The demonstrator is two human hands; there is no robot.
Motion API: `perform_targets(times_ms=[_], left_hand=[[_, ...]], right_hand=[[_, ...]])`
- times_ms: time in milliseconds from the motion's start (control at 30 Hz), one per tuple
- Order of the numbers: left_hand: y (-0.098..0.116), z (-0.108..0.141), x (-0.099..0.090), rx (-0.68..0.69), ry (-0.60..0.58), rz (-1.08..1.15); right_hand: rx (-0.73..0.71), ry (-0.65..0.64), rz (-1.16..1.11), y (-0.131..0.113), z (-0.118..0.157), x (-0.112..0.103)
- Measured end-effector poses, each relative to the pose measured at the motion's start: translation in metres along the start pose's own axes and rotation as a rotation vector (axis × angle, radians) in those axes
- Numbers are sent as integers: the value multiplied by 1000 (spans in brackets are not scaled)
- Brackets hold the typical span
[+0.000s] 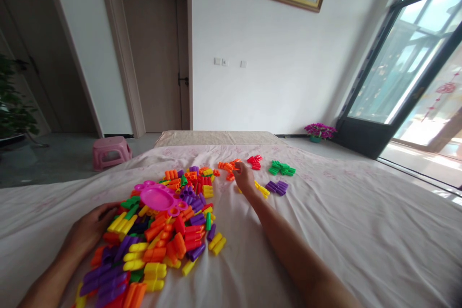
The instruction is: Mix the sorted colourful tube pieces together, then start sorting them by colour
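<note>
A large heap of plastic building pieces [159, 236] in red, orange, yellow, green and purple lies on the cloth, many shaped like joined tubes. My left hand [88, 228] rests at the heap's left edge with fingers stretched out, the tips partly hidden by green and yellow pieces. On top of the heap lies a pink plastic tray-like piece [157, 198] with rounded lobes. Further forward, my right hand [245, 178] pinches an orange piece beside a small group of orange pieces [226, 166]. Its fingertips are partly hidden.
Separate groups of red pieces [255, 161], green pieces [282, 168], purple pieces [277, 187] and yellow pieces [262, 189] lie around my right hand. A pale wrinkled cloth [361, 231] covers the surface. Beyond it stand a pink stool [111, 152] and potted magenta flowers [319, 131].
</note>
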State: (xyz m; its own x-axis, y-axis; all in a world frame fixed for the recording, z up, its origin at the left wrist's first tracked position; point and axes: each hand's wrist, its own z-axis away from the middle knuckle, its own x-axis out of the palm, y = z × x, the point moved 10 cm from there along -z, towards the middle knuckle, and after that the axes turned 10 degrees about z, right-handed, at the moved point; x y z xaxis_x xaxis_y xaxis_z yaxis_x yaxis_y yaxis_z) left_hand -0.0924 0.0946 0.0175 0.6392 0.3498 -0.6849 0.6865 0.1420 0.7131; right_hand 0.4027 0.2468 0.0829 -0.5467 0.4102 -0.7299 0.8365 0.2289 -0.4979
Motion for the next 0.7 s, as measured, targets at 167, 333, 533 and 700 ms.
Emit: perform_targets(times_ms=[167, 333, 533, 700], left_hand=[[-8, -2, 4, -42, -34, 76], [-10, -2, 7, -49, -44, 144], [-8, -2, 7, -32, -53, 133], [-14, -3, 8, -37, -50, 148]], right_hand=[[-212, -185, 72, -39, 17, 42], [-228, -254, 246, -45, 10, 68], [-308, -237, 147, -70, -3, 85], [-439, -347, 251, -95, -3, 117]])
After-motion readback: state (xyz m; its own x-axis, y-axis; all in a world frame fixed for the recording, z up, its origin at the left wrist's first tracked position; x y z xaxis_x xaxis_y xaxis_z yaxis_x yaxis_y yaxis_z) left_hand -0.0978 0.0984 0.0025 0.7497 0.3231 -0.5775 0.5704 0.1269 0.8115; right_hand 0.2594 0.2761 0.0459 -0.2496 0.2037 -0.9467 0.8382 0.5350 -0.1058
